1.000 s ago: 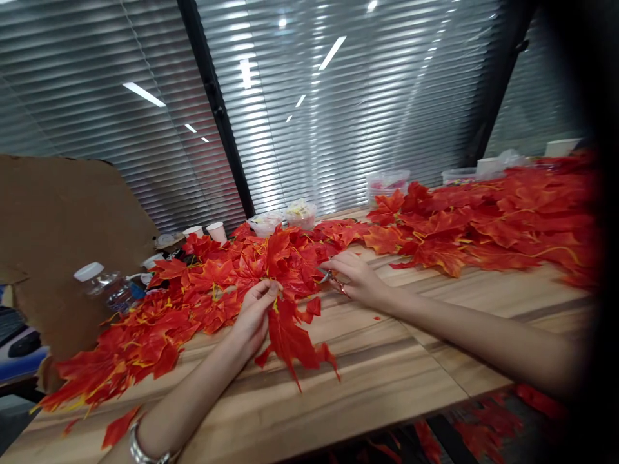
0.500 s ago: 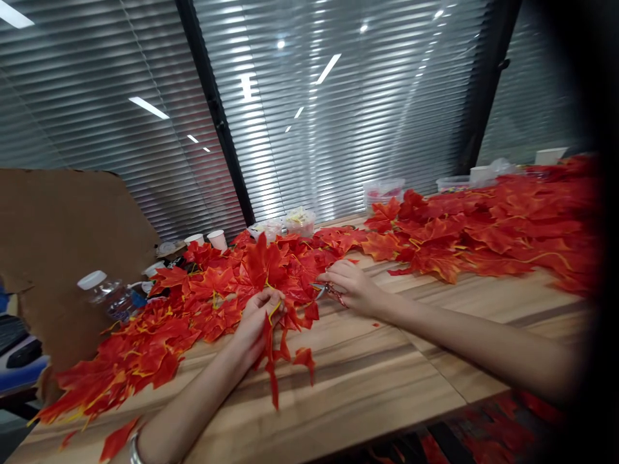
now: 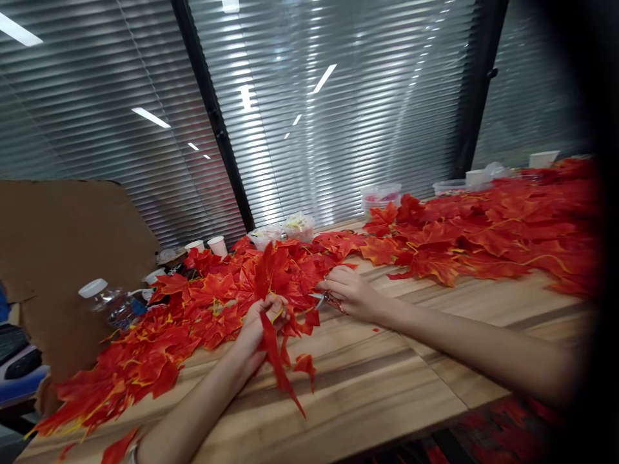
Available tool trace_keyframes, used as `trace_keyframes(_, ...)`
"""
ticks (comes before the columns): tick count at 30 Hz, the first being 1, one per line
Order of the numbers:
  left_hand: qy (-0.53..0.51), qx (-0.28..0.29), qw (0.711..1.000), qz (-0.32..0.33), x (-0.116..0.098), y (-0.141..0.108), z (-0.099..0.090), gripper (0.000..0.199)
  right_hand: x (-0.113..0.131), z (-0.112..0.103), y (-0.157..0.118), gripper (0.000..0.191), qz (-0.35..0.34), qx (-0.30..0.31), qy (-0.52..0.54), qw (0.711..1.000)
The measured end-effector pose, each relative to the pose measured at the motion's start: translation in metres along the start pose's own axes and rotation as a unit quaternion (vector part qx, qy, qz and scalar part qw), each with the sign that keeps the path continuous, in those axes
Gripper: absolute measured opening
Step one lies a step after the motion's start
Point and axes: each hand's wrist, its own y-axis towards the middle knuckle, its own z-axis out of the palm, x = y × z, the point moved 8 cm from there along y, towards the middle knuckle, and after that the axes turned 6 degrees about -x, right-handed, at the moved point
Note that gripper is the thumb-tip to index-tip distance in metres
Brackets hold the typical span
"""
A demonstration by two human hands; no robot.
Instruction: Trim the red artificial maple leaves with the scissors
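Observation:
My left hand [image 3: 258, 325] is closed on a red artificial maple leaf [image 3: 272, 269] with a yellow stem, pinched between thumb and fingers. Its lobes stand above the hand, and long red strips [image 3: 280, 367] hang below it over the wood. To its right, my right hand [image 3: 349, 293] grips a pair of small scissors [image 3: 334, 301] by the handles. Their blades point left toward the leaf; a gap lies between them and the left hand. Behind both hands spreads a heap of red maple leaves [image 3: 213, 290].
Another large pile of red leaves [image 3: 488, 229] covers the right side of the wooden table [image 3: 387, 393]. Along the back stand plastic tubs [image 3: 298, 227] and paper cups [image 3: 217, 245]. A clear bottle [image 3: 111, 303] leans at left near a cardboard sheet [image 3: 72, 258]. Red leaves lie below the table edge.
The red strip hanging below my left hand has swung to the right. The leaf's upper lobes have shifted slightly right and turned. My right hand with the scissors has barely moved.

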Motion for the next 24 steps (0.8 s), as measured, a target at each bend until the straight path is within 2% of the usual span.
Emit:
trace_keyframes(11,-0.04,-0.012,0.999,0.005,-0.006,-0.002,0.001,0.019,0.005,-0.003,0.001,0.02,-0.018,-0.004,0.001,1.0)
trace_keyframes(18,-0.003,-0.057,0.998,-0.011,-0.004,-0.002,-0.003,0.023,0.003,-0.002,0.001,0.018,-0.01,0.002,-0.005,1.0)
trace_keyframes(22,-0.005,-0.044,0.999,-0.016,0.0,0.001,-0.006,0.023,0.001,-0.002,0.001,0.02,0.014,0.007,0.006,1.0)
trace_keyframes(24,-0.014,-0.035,0.999,-0.026,0.002,0.002,-0.005,0.023,-0.006,0.0,0.0,0.018,0.059,0.001,0.035,0.998)
